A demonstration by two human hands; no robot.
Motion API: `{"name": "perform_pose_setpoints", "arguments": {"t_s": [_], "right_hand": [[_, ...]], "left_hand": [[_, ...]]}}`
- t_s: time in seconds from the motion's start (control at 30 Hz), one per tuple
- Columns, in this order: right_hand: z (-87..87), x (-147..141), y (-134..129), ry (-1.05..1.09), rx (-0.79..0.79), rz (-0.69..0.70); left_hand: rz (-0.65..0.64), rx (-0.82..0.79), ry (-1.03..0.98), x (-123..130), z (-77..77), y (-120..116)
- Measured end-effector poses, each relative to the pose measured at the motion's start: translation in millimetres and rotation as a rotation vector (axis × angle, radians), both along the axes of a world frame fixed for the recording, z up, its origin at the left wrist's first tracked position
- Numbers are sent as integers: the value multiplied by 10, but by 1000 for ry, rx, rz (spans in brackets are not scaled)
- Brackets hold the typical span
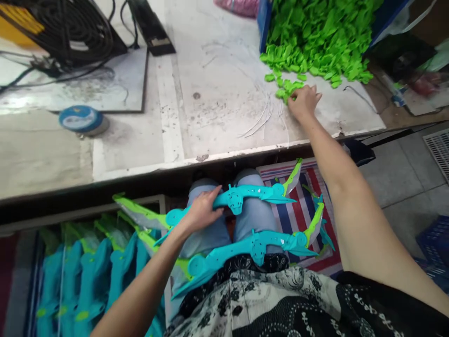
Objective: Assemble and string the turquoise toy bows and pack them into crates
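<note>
Upper left of the frame: a coil of black cable lies on the worn white table, with a blue roll of tape just below it. Lower left: a stack of turquoise toy parts stands in a box under the table edge. Centre: the left hand rests on the lap, fingers curled over the turquoise toy bow that lies across the knees, gripping its middle section; a second toy bow of the same kind lies across the thighs just below it, untouched. Centre right: thin white strips lie scattered on the table. Upper right: the right hand reaches across the table, fingers bent down onto the edge of a heap of small green plastic pieces; whether it has closed on any piece cannot be told. Lower right: a striped cloth shows beneath the knees.
</note>
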State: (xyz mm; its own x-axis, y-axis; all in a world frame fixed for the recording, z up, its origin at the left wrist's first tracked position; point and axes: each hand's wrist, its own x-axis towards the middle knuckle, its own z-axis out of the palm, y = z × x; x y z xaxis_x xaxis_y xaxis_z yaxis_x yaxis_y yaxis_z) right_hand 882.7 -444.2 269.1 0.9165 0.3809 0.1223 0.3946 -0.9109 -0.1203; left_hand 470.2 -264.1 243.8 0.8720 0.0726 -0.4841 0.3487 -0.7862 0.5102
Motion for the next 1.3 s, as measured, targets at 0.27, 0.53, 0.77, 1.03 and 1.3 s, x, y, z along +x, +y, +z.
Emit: {"name": "perform_pose_setpoints", "arguments": {"t_s": [0.27,0.53,0.77,1.03,1.3], "right_hand": [[217,-188,167,20,-67,-65],[-103,106,5,-124,259,21],[286,-1060,-167,-78,387,317],[162,-3091,-214,265,570,526],[36,-3486,-186,1156,1288,-230]], "left_hand": [[96,-429,133,359,-74,158],[106,-457,140,442,-124,127],[502,-392,-256,444,235,-160],[737,-1074,-188,481,556,-578],[435,-1154,-46,207,470,-287]]}}
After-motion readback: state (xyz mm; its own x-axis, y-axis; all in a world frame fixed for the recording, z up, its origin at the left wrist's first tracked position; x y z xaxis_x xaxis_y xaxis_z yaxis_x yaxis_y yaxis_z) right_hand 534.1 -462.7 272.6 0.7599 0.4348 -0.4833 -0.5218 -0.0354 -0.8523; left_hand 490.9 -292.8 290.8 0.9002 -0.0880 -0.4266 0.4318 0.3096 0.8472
